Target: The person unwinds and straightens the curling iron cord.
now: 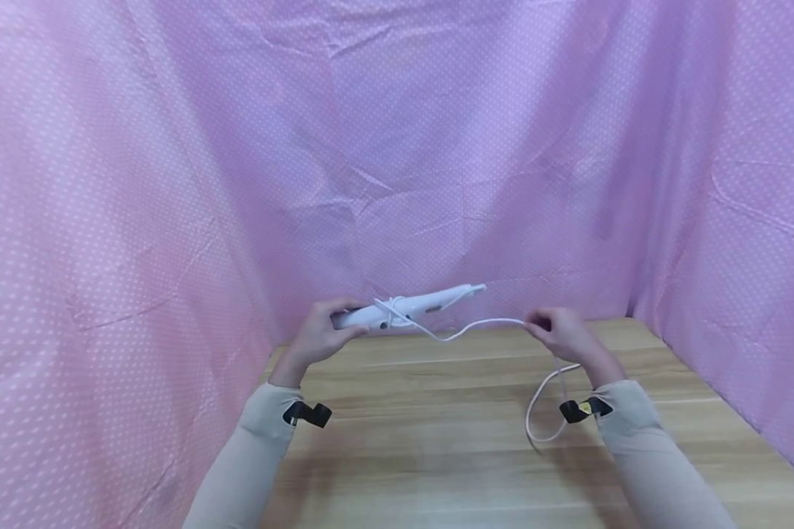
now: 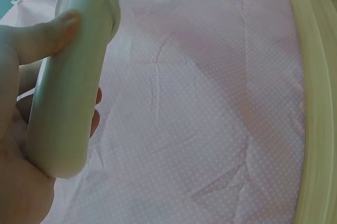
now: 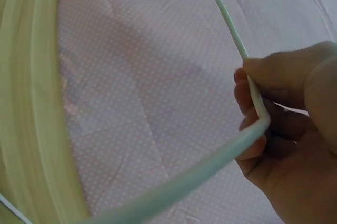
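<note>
My left hand (image 1: 319, 339) grips one end of a long white corded appliance (image 1: 415, 304), its thumb along the side. The appliance is raised above the table and tilted, with its narrow far end pointing right and slightly up. Turns of white cord (image 1: 466, 330) wrap around its middle. In the left wrist view, the held end of the appliance (image 2: 66, 98) is smooth and rounded. To the right, my right hand (image 1: 561, 338) pinches the cord (image 3: 256, 95) between thumb and curled fingers. A slack length bows between the hands, and the rest loops down below the right hand.
Below the hands lies a wood-grain table (image 1: 423, 441). Pink dotted cloth (image 1: 437, 184) hangs behind it and along both sides. Black wrist mounts (image 1: 311, 414) sit on the sleeves. The hanging cord loop (image 1: 532, 415) comes down close over the table on the right.
</note>
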{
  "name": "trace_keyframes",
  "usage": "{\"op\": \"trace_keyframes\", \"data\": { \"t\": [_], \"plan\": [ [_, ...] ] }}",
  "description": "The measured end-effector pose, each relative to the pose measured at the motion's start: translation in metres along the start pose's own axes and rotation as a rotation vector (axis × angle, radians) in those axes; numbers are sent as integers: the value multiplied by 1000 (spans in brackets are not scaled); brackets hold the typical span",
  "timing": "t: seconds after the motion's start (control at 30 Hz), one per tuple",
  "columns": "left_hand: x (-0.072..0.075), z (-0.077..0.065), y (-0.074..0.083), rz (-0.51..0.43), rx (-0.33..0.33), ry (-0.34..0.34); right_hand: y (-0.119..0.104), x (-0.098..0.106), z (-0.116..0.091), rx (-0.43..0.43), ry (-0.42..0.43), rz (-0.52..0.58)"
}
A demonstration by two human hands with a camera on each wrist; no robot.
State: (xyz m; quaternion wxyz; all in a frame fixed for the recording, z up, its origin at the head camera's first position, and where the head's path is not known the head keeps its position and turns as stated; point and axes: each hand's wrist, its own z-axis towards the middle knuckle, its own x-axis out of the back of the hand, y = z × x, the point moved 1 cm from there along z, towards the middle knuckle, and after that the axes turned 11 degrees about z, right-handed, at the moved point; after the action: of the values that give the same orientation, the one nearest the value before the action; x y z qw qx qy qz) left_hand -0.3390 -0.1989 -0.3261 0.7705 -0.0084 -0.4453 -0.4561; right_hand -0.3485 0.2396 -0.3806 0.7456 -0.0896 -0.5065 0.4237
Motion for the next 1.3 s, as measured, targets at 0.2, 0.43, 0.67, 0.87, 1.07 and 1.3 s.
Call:
{"op": "trace_keyframes", "data": {
  "t": [0.2, 0.43, 0.67, 0.87, 1.07, 1.3],
  "plan": [
    [6, 5, -6, 50, 65, 94, 0, -9, -12, 37, -223, 70],
    [8, 3, -12, 118, 116, 130, -11, -2, -26, 159, -505, 221],
    [4, 1, -17, 267, 108, 65, -28, 16, -28, 374, -458, 466],
    [-1, -4, -19, 303, 87, -37, -32, 32, -22, 341, -122, 557],
    [-6, -10, -16, 262, 6, -176, -23, 45, -16, 93, 317, 567],
    [-8, -13, -12, 145, -102, -283, 0, 52, -11, -201, 521, 402]
  ]
}}
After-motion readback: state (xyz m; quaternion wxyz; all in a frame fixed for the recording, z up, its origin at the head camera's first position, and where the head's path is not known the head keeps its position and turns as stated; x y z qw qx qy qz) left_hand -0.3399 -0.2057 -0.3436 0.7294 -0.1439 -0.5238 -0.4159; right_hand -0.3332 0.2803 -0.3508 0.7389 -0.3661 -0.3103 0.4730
